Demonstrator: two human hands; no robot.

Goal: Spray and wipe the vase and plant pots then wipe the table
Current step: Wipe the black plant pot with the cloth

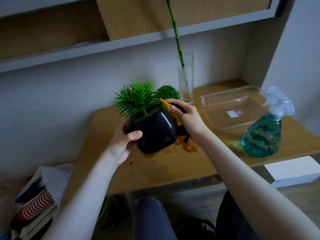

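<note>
A glossy black square plant pot with a spiky green plant is lifted and tilted above the wooden table. My left hand grips its left side. My right hand presses a yellow and black cloth against the pot's right side. Wet patches lie on the table under the pot. Behind it sits a second plant, a round green ball, its pot hidden. A tall glass vase with a bamboo stalk stands at the back. The spray bottle of teal liquid stands at the right.
A clear glass tray rests on the table between vase and spray bottle. Shelves hang above along the wall. A white box sits below the table's right edge. Stacked books and striped cups are at the lower left. My knees are under the table.
</note>
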